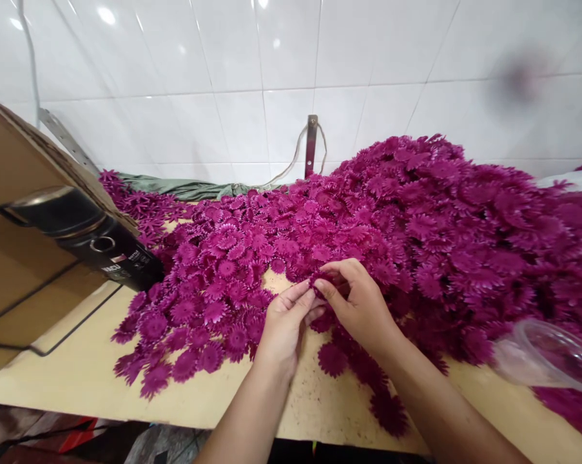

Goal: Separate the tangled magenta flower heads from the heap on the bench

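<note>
My left grip (285, 317) and right grip (361, 301) pinch closed on a purple flower piece (316, 280) between them above the bench (73, 380), where tugging too hard could crease or tear it.

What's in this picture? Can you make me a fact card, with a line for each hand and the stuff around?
Right hand: pinching a small magenta flower piece
Left hand: fingertips at the same piece; grip unclear
Around the hands: big heap of magenta flower pieces
Surface: tan tabletop
Left side: black bottle before a cardboard box
Right side: clear plastic tub
Back: white tiled wall
</note>
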Demonstrator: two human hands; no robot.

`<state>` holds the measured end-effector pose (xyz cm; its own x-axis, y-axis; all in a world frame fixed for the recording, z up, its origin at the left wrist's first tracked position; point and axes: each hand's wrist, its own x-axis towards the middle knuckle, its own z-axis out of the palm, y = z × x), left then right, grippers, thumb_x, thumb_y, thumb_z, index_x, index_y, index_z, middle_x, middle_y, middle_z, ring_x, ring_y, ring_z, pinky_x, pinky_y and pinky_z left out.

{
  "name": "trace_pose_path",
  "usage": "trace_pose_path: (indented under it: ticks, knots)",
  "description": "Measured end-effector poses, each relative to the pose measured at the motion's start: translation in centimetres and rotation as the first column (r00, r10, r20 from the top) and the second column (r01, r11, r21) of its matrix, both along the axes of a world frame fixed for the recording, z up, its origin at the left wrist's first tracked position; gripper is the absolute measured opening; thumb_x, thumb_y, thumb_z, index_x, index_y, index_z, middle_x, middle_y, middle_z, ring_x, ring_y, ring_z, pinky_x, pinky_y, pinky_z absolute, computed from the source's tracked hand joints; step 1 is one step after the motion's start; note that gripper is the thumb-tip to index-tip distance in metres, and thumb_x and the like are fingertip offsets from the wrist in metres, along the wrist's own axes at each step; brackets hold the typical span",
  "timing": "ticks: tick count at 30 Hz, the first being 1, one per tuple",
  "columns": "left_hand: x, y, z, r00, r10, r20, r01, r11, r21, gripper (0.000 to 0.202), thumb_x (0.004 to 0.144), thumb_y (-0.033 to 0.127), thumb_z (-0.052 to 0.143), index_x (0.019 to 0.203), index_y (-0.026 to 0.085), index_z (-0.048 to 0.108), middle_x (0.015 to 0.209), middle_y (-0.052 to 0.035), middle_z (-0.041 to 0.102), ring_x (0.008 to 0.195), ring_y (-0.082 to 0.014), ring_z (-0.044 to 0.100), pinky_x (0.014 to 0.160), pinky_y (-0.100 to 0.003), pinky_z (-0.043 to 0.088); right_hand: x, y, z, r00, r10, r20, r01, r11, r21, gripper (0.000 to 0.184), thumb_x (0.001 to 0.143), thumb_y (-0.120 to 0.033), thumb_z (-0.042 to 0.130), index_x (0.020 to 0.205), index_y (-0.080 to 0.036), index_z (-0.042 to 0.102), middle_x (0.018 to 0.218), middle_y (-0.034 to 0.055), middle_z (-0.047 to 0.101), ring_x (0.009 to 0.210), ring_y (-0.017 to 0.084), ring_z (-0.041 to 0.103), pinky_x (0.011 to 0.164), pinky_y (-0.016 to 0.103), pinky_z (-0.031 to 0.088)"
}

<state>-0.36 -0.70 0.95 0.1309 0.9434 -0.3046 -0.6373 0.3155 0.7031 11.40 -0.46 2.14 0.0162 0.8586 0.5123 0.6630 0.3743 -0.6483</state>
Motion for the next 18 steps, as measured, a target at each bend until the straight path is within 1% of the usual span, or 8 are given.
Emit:
trace_pose_path:
  ticks: [2, 5, 8, 10, 12, 13, 16, 18]
  knots:
    - [0.0, 0.0, 0.0, 1.0, 0.027, 0.014, -0.026, 0.999, -0.025, 0.031, 0.044, 0.018, 0.082, 0.071, 0.014, 0.068, 0.06, 0.0001, 0.067, 0.052, -0.0071, 0.059, 0.057, -0.018, 0.049, 0.0, -0.5, 0.1, 0.999, 0.029, 0.042, -0.031, 0.999, 0.033, 0.014, 0.078, -0.027, 0.055, 0.089, -0.018, 0.056, 0.085, 0.0073, 0.056, 0.079, 0.019, 0.056, 0.072, 0.033, 0.048]
    - [0.0, -0.1, 0.2, 0.998, 0.052, -0.04, -0.052, 0.999, -0.011, 0.032, 0.043, 0.017, 0.082, 0.071, 0.013, 0.068, 0.057, 0.0019, 0.065, 0.05, -0.0065, 0.057, 0.056, -0.018, 0.048, 0.3, -0.9, 0.2, 0.987, 0.148, 0.066, -0.149, 0.989, 0.008, 0.016, 0.078, -0.019, 0.054, 0.094, -0.018, 0.054, 0.09, 0.0071, 0.058, 0.085, 0.019, 0.057, 0.077, 0.034, 0.048]
    - [-0.1, -0.3, 0.2, 0.991, 0.049, -0.127, -0.047, 0.999, 0.013, 0.031, 0.045, 0.018, 0.081, 0.073, 0.013, 0.069, 0.057, 0.0019, 0.064, 0.049, -0.0064, 0.055, 0.056, -0.019, 0.047, 0.9, -0.7, 0.2, 0.977, 0.214, -0.006, -0.214, 0.975, -0.055, 0.026, 0.076, -0.013, 0.054, 0.101, -0.02, 0.054, 0.098, 0.0062, 0.062, 0.092, 0.018, 0.058, 0.083, 0.034, 0.047]
    - [-0.2, -0.3, 0.2, 0.984, 0.034, -0.174, -0.028, 0.999, 0.038, 0.03, 0.047, 0.018, 0.08, 0.074, 0.012, 0.069, 0.058, 0.0014, 0.064, 0.049, -0.0062, 0.053, 0.055, -0.019, 0.045, 1.0, -0.5, 0.2, 0.974, 0.212, -0.083, -0.219, 0.972, -0.089, 0.024, 0.075, -0.013, 0.053, 0.098, -0.021, 0.057, 0.096, 0.0046, 0.065, 0.089, 0.017, 0.06, 0.083, 0.033, 0.047]
    - [-0.1, -0.2, 0.2, 0.979, 0.022, -0.205, -0.006, 0.997, 0.08, 0.027, 0.049, 0.018, 0.078, 0.074, 0.012, 0.069, 0.058, 0.0011, 0.064, 0.049, -0.0057, 0.052, 0.054, -0.019, 0.044, 0.7, -0.4, 0.2, 0.975, 0.183, -0.126, -0.198, 0.974, -0.11, 0.017, 0.077, -0.013, 0.051, 0.088, -0.021, 0.06, 0.087, 0.0032, 0.067, 0.081, 0.016, 0.062, 0.076, 0.03, 0.049]
    - [0.0, -0.2, 0.2, 0.976, 0.023, -0.214, -0.003, 0.995, 0.098, 0.026, 0.05, 0.018, 0.077, 0.074, 0.012, 0.069, 0.058, 0.001, 0.064, 0.049, -0.0056, 0.051, 0.054, -0.018, 0.043, 0.4, -0.3, 0.1, 0.98, 0.157, -0.12, -0.17, 0.979, -0.113, 0.015, 0.078, -0.014, 0.049, 0.083, -0.02, 0.061, 0.081, 0.0026, 0.068, 0.075, 0.015, 0.063, 0.072, 0.028, 0.049]
    - [0.1, 0.0, 0.3, 0.97, 0.076, -0.231, -0.053, 0.993, 0.108, 0.023, 0.05, 0.016, 0.076, 0.071, 0.013, 0.067, 0.056, 0.0028, 0.062, 0.049, -0.0054, 0.049, 0.053, -0.018, 0.042, -0.4, 0.0, -0.1, 0.999, 0.039, -0.003, -0.04, 0.997, -0.069, 0.017, 0.081, -0.016, 0.044, 0.076, -0.021, 0.06, 0.072, 0.0029, 0.067, 0.066, 0.015, 0.062, 0.064, 0.026, 0.048]
    - [0.1, 0.0, 0.4, 0.96, 0.126, -0.252, -0.101, 0.989, 0.108, 0.023, 0.049, 0.014, 0.076, 0.07, 0.013, 0.066, 0.055, 0.0043, 0.06, 0.049, -0.0055, 0.049, 0.054, -0.018, 0.041, 0.0, 0.8, 0.1, 0.994, -0.088, 0.061, 0.09, 0.996, -0.023, 0.017, 0.081, -0.018, 0.042, 0.075, -0.021, 0.058, 0.068, 0.0035, 0.066, 0.062, 0.016, 0.061, 0.061, 0.027, 0.047]
